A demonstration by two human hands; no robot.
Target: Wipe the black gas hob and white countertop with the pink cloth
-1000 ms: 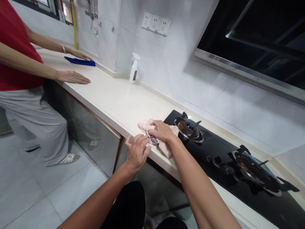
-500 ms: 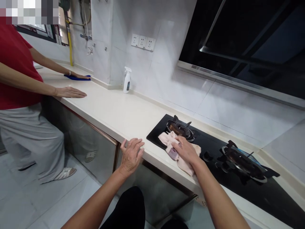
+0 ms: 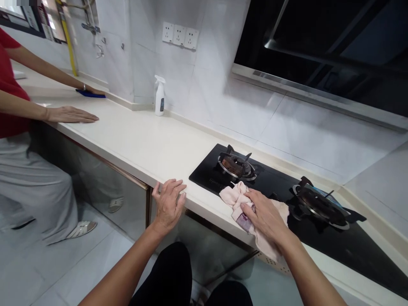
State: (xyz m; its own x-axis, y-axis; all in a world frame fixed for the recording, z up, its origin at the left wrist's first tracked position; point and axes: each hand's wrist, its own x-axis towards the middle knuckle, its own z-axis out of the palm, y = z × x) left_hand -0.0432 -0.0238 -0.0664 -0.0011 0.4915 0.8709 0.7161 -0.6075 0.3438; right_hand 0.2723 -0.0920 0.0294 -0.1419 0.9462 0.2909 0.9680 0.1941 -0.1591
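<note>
Under my right hand (image 3: pixel 264 210) is a pale pink cloth (image 3: pixel 237 196) with a purple patch, bunched between thumb and fingers. It lies across the front edge of the black gas stove (image 3: pixel 204 172), and one end hangs over the counter's front. My left hand (image 3: pixel 168 202) rests on the edge of the cream countertop (image 3: pixel 162 142), left of the stove, fingers spread and nothing in them. Behind the cloth sits the left burner (image 3: pixel 237 165); the right burner (image 3: pixel 320 206) is farther along. Part of the stove's middle is hidden by my right hand and the cloth.
A white spray bottle (image 3: pixel 160 97) stands against the wall. At the left, a person in a red top (image 3: pixel 12 85) leans on the counter, one hand on a blue cloth (image 3: pixel 92 94). A black range hood (image 3: pixel 325 55) hangs above the stove.
My right hand has slid the cloth rightward and nearer along the stove's front edge, uncovering the area before the left burner. My left hand stays on the counter edge. The view has shifted slightly.
</note>
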